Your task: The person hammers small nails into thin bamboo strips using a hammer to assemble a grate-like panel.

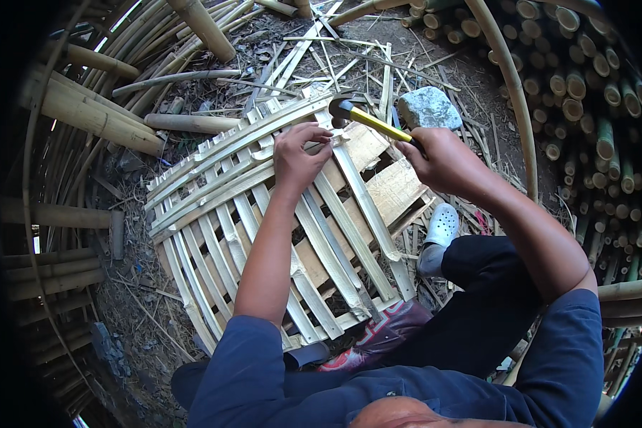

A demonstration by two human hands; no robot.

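Observation:
My right hand (435, 158) is wrapped round the handle of a hammer (381, 127) with a yellow and black grip. The dark hammer head is just beyond the fingertips of my left hand (301, 153). That hand is closed in a pinch over the far edge of a slatted bamboo panel (341, 203); whatever is between its fingers is too small to make out. The panel is made of split bamboo strips, with several long slats running toward me and crosspieces along the far side. Flat wooden boards (399, 189) lie underneath it.
A grey stone (429, 108) sits beyond my right hand. Cut bamboo poles (574, 85) are stacked at the right, with more thick poles (96, 118) at the left. Bamboo offcuts (299, 60) litter the ground. My white clog (443, 225) and a red patterned cloth (378, 337) are close to the panel.

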